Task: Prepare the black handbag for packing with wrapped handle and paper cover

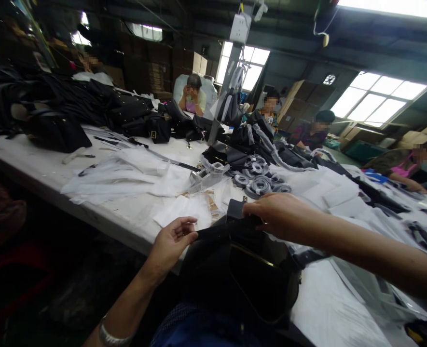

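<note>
A black handbag (pixel 235 274) with a gold zip line rests against the near edge of the white table (pixel 47 168), partly on my lap. My left hand (pixel 172 241) pinches the bag's left edge with fingers curled. My right hand (pixel 276 214) lies over the bag's top, fingers closed on the black material near a flap. The bag's far side is hidden under my right hand.
White plastic bags (pixel 126 176) and small paper tags (pixel 209 200) lie just beyond the handbag. Rolls of grey strap (pixel 258 180) sit mid-table. Black bags (pixel 54 127) are piled at the left and back. Several people sit along the far side.
</note>
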Tool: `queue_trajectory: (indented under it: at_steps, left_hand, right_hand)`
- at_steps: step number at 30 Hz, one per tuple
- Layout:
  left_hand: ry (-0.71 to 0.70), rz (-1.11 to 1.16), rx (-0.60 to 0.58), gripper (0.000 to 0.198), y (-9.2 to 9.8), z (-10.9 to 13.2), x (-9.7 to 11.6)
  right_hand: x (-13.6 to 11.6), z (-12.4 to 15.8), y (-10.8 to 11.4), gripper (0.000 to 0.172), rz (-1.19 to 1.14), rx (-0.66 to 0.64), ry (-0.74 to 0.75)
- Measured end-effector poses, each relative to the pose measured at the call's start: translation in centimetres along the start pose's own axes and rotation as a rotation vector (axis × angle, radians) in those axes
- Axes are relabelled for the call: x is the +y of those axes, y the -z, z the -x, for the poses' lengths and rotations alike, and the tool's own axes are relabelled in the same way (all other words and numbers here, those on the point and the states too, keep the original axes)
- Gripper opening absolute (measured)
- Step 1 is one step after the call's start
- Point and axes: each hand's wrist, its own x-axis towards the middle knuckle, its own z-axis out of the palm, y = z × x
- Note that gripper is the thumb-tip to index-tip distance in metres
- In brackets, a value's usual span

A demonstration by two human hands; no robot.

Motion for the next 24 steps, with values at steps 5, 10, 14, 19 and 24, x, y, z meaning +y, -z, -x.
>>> queue_trajectory:
  at_steps: [5, 10, 14, 19, 24]
  left_hand:
    - [0.045, -0.146, 0.219, 0.056, 7.1, 0.6, -3.4]
    - [0.120, -0.266, 0.188, 0.061, 9.2, 1.3, -4.7]
    - [-0.045, -0.453, 0.207, 0.059, 5.6, -0.7, -2.5]
    - [-0.450, -0.456, -0.103, 0.044, -2.9, -3.6, 4.4]
    - [-0.313, -0.390, -0.619, 0.036, -9.0, -4.5, 9.2]
  right_hand:
    - [2.7, 0.2, -0.5, 0.011, -0.042, 0.035, -0.031]
    - [5.8, 0.9, 0.4, 0.020, -0.108, 0.203, -0.077]
    - [6.1, 1.8, 0.7, 0.017, -0.216, 0.440, 0.015]
    - [5.1, 2.1, 0.6, 0.024, -0.204, 0.570, 0.099]
    - [3.0, 6.0, 0.5, 0.054, -0.109, 0.804, 0.107]
